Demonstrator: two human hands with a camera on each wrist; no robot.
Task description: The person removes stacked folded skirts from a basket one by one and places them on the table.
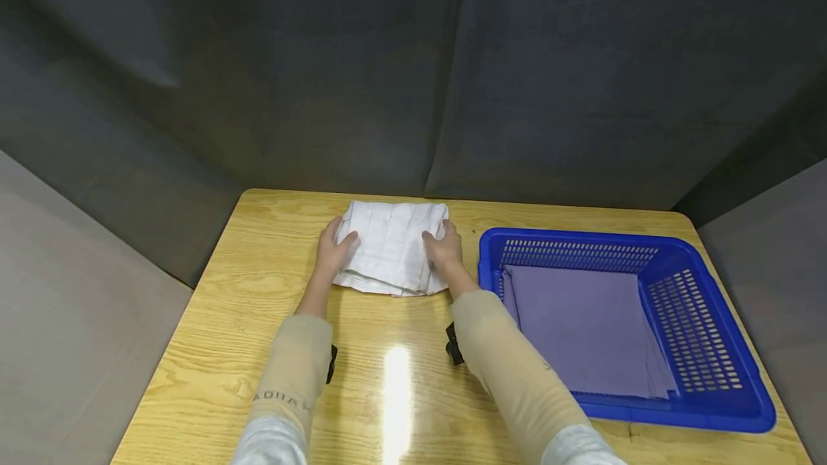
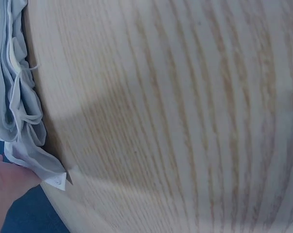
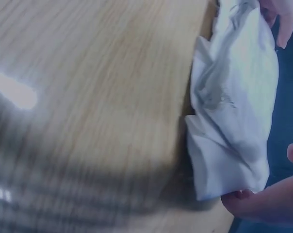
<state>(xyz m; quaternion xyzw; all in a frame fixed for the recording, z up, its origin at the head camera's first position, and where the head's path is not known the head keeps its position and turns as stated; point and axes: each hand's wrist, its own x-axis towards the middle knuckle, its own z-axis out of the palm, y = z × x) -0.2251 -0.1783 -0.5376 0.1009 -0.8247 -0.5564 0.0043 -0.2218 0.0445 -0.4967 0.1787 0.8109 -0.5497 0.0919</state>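
Observation:
A folded white cloth [image 1: 390,244] lies on the wooden table near its back edge, its layers stacked and slightly uneven at the front. My left hand [image 1: 332,248] grips its left side, thumb over the top. On the opposite side my right hand [image 1: 446,250] holds the cloth the same way, thumb on top. The left wrist view catches the cloth's bunched layered edge [image 2: 23,107] with part of the left hand [image 2: 13,187] below it. In the right wrist view, the right hand [image 3: 270,204] is at the near end of the cloth [image 3: 234,111].
A blue plastic basket [image 1: 723,407] stands at the right of the table, with a folded purple cloth [image 1: 581,329] inside. My right forearm overlaps its left rim in the head view. Dark curtains [image 1: 336,92] hang behind the table [image 1: 213,350].

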